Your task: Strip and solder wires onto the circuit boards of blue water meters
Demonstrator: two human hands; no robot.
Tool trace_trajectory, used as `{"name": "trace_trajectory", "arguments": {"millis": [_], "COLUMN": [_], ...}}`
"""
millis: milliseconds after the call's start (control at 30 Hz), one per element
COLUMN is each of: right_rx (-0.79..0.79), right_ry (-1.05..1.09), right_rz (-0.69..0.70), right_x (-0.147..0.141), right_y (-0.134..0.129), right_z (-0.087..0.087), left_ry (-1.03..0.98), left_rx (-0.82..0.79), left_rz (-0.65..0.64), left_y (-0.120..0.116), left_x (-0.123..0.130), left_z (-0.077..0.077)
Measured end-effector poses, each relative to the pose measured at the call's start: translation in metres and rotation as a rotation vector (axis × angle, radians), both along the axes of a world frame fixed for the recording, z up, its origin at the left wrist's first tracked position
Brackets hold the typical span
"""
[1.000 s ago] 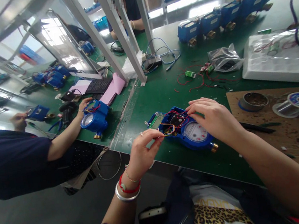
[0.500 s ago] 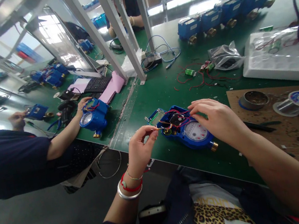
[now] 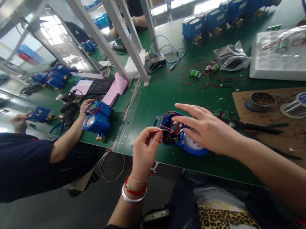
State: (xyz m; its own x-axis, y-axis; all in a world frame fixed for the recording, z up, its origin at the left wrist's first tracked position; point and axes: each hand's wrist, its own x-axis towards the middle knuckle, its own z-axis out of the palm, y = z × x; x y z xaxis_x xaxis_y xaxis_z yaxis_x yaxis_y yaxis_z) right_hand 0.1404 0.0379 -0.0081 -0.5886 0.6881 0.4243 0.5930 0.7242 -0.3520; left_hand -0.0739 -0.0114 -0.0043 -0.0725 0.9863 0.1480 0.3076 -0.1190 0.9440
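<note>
A blue water meter (image 3: 196, 147) lies on the green table in front of me, its housing opened so that red, yellow and black wires (image 3: 168, 128) show inside. At the left edge of the housing, my left hand (image 3: 145, 145) is closed in a pinch on thin wires. Above the meter is my right hand (image 3: 208, 128), with its fingers spread and nothing visible in them. This hand covers part of the round dial and the right end of the meter. Whether its fingertips touch the housing I cannot tell.
Pliers (image 3: 262, 127), a solder spool (image 3: 305, 104) and a round tin (image 3: 260, 100) rest on cardboard at right. Behind are loose red wires (image 3: 208, 78), a white foam tray (image 3: 285, 65) and several blue meters (image 3: 217, 19). At left, a co-worker's hand holds another meter (image 3: 97, 118).
My right hand has moved left over the meter, and its fingers have spread apart. The meter has shifted slightly left. My left hand keeps its pinch in nearly the same place.
</note>
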Motion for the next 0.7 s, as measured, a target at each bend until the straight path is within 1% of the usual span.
{"name": "trace_trajectory", "arguments": {"millis": [200, 333, 500, 700], "right_rx": [0.032, 0.053, 0.080, 0.097], "right_ry": [-0.054, -0.077, 0.004, 0.056], "right_rz": [0.047, 0.011, 0.032, 0.107], "right_x": [-0.008, -0.010, -0.003, 0.010], "right_y": [0.005, 0.005, 0.004, 0.009], "right_z": [0.003, 0.005, 0.008, 0.011], "left_ry": [-0.087, -0.119, -0.136, -0.159], "left_rx": [-0.004, 0.022, 0.094, 0.135], "left_rz": [-0.016, -0.003, 0.025, 0.043], "left_y": [0.002, 0.004, 0.013, 0.027], "left_x": [0.003, 0.004, 0.008, 0.014], "left_z": [0.001, -0.001, -0.005, -0.010]}}
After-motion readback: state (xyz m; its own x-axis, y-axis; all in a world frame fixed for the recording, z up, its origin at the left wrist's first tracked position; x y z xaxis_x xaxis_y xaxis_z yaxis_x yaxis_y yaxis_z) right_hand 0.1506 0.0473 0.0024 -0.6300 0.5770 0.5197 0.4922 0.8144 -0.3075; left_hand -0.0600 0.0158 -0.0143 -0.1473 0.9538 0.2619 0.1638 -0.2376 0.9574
